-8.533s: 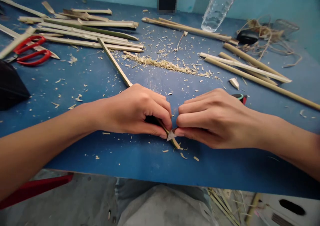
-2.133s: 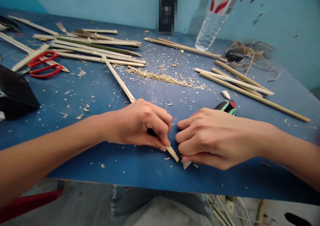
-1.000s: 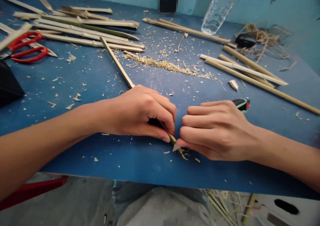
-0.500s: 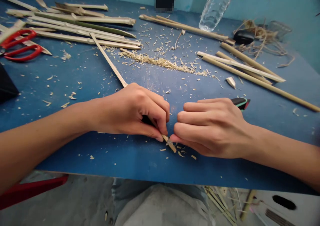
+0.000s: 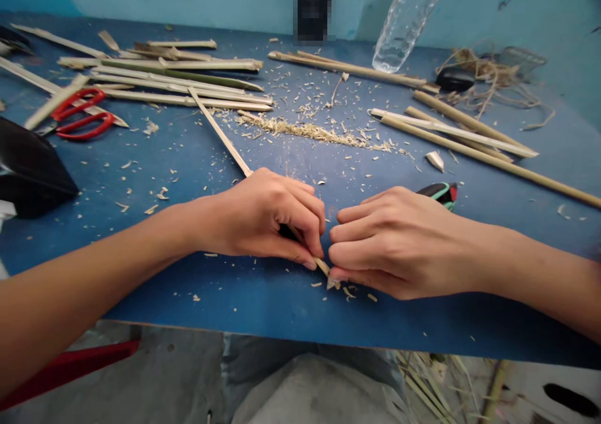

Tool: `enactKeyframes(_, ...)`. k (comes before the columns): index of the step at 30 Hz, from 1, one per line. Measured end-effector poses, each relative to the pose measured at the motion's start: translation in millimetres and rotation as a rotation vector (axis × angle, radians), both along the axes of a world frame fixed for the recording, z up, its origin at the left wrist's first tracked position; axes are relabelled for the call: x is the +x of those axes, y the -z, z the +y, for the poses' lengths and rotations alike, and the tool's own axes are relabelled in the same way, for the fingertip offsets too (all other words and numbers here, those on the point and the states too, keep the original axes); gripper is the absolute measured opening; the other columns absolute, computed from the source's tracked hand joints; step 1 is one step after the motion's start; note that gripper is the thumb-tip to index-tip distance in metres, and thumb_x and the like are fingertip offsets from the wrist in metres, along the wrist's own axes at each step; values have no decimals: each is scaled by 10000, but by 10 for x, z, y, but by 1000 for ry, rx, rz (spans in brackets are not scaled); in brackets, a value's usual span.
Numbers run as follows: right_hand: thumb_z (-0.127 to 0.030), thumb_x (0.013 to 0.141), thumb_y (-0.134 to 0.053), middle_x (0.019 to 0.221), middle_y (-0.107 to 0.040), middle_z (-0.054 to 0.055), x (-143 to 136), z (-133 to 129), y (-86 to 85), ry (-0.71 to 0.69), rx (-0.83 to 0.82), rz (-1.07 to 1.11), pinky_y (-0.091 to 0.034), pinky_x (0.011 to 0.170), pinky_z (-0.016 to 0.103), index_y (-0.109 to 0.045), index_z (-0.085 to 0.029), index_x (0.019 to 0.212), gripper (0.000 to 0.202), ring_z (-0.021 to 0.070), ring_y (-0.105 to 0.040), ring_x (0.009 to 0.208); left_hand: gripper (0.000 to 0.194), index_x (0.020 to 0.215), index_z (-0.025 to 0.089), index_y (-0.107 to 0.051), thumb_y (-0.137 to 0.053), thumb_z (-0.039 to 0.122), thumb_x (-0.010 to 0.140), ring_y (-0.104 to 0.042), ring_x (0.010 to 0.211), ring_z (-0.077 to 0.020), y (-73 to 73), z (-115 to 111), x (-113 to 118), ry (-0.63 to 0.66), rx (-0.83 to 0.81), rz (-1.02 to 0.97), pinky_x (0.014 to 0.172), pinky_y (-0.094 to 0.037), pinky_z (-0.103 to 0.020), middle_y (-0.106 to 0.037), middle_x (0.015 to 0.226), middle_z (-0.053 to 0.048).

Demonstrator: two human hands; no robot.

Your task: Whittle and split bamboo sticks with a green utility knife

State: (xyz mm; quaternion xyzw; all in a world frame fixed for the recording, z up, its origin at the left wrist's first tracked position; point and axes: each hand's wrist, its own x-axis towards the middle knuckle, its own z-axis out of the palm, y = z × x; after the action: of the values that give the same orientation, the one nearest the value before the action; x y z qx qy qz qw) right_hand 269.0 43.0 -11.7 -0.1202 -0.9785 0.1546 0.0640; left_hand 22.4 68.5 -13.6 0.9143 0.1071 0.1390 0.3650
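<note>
A thin pale bamboo strip (image 5: 220,133) runs slantwise under my left hand (image 5: 277,220), whose thumb and fingers pinch it near its lower end. My right hand (image 5: 389,242) is closed around a utility knife (image 5: 439,193); the black and green handle with a red end shows behind the knuckles. The knife's blade tip (image 5: 332,281) rests on the strip's end, just right of my left fingertips. Small curled shavings (image 5: 348,292) lie on the blue table (image 5: 263,305) around that end.
Bamboo strips (image 5: 178,86) and red-handled scissors (image 5: 84,114) lie at the left, near a black object (image 5: 32,167). A shavings pile (image 5: 310,131) crosses the middle. Clear bottle (image 5: 406,29), twine (image 5: 493,79) and bamboo sticks (image 5: 488,158) are at the back and right.
The blade has slid down the strip to its very end. The view has shifted, so the table items appear slightly lower, and those at the left farther right.
</note>
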Motion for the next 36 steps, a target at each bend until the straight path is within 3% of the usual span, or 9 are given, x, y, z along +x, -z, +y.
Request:
enactKeyframes(7,-356,1117,-482,813,-598,-54,27,13,-60,-91,-95,-110,-302,657,342,-517,-238,798,342,150,-501,759,41,870,177,-802,-822,141,880,-660,793,-152,28,9,15,-1,5,-15,738,-475,-250,-775,870,-34)
enactKeyframes(13,-371,1126,-437,775,-551,-37,69,-3,-3,-71,-55,-14,-291,636,343,-511,-227,779,383,159,-449,730,78,943,198,-822,-845,176,872,-639,805,-143,46,-34,-62,-18,-7,-36,782,-472,-252,-746,892,-25)
enactKeyframes(17,-365,1114,-444,761,-538,-25,74,-33,28,-44,6,33,-279,629,353,-511,-222,771,378,167,-431,724,108,1026,196,-794,-730,138,961,-648,897,-144,13,-84,-113,-23,-9,5,860,-463,-245,-723,975,-40)
enactKeyframes(21,-361,1044,-499,769,-547,-23,79,-40,20,-47,-57,45,-294,641,346,-506,-227,779,296,168,-428,725,146,1088,153,-746,-741,238,969,-643,959,-188,-18,-104,-139,-56,162,27,882,-455,-284,-719,1063,-81)
enactKeyframes(28,-324,1006,-528,757,-565,-20,75,-54,25,-45,-23,64,-298,635,347,-508,-231,768,256,169,-444,714,144,1038,186,-716,-589,250,1061,-623,844,-186,-66,-133,-160,-23,401,106,762,-405,-349,-737,957,-44)
enactKeyframes(36,-315,1073,-508,750,-579,-13,38,-121,26,168,209,279,-308,597,337,-615,-191,813,308,146,-425,606,180,1059,188,-716,-551,257,1082,-621,871,-186,-40,-131,-121,-24,415,91,770,-395,-352,-754,978,-41)
